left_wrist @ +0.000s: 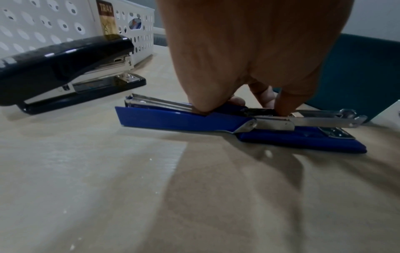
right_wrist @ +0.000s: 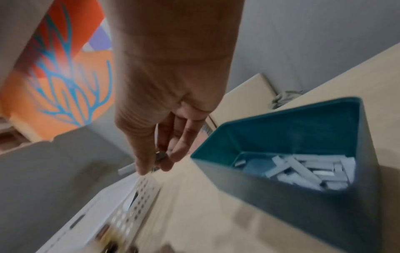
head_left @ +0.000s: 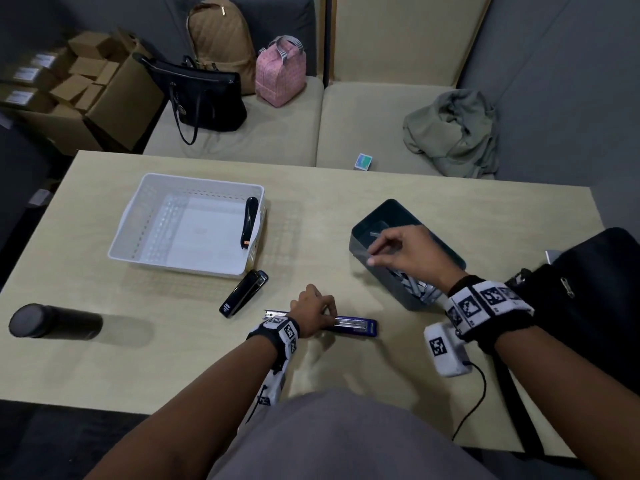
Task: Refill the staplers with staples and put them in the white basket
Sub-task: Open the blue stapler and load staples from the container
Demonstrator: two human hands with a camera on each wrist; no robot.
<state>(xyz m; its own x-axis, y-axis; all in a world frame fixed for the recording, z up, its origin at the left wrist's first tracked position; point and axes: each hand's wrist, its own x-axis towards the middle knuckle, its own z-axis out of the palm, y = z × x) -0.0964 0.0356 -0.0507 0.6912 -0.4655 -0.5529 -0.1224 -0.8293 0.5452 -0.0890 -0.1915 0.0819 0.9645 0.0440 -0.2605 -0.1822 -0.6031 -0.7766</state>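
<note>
A blue stapler (head_left: 360, 326) (left_wrist: 173, 118) lies opened flat on the table near me, its metal magazine exposed. My left hand (head_left: 327, 315) (left_wrist: 242, 109) grips it at the hinge, thumb on one side and fingers on the other. My right hand (head_left: 375, 252) (right_wrist: 161, 162) hovers over the teal staple box (head_left: 381, 282) (right_wrist: 281, 135) and pinches a strip of staples (head_left: 379, 234) (right_wrist: 161, 156). More staple strips (right_wrist: 307, 171) lie in the box. The white basket (head_left: 194, 180) holds one black stapler (head_left: 250, 220). A second black stapler (head_left: 244, 293) (left_wrist: 65, 68) lies shut just in front of the basket.
A black bottle (head_left: 55, 322) lies on its side at the table's left. A black bag (head_left: 588, 289) sits at the right edge beside my right wrist. Bags, boxes and a garment are on the bench beyond the table.
</note>
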